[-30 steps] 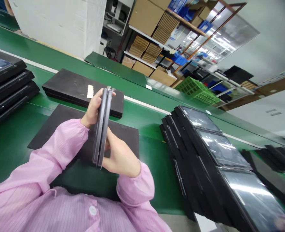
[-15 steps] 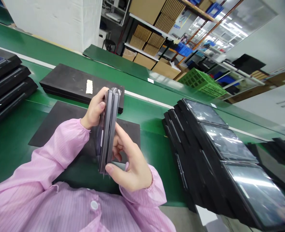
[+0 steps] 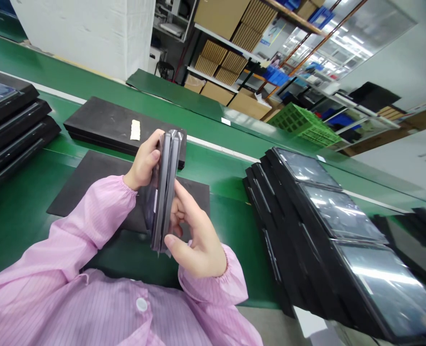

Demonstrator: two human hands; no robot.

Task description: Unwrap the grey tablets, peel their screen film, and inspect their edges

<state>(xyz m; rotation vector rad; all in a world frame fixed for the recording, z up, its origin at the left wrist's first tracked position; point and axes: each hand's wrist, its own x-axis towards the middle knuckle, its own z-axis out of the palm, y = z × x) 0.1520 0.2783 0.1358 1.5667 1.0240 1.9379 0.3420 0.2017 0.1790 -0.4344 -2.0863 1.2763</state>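
Two dark flat tablets, apparently in clear film, stand on edge face to face above the mat, their narrow sides turned up. My left hand grips their far end, with the thumb on the left face and the fingers hidden behind. My right hand is at the near end. Its thumb touches the near lower edge and its index finger lies along the right face, the other fingers curled. A black mat lies flat under the hands on the green bench.
Beyond the mat lie stacked black foam slabs bearing a paper label. Black trays of screen devices are piled at right and left. Shelves with cartons and a green crate stand behind the bench.
Both hands and the tablets have shifted very slightly right in the view, and the tablets' near end sits a little higher. The grip looks the same.
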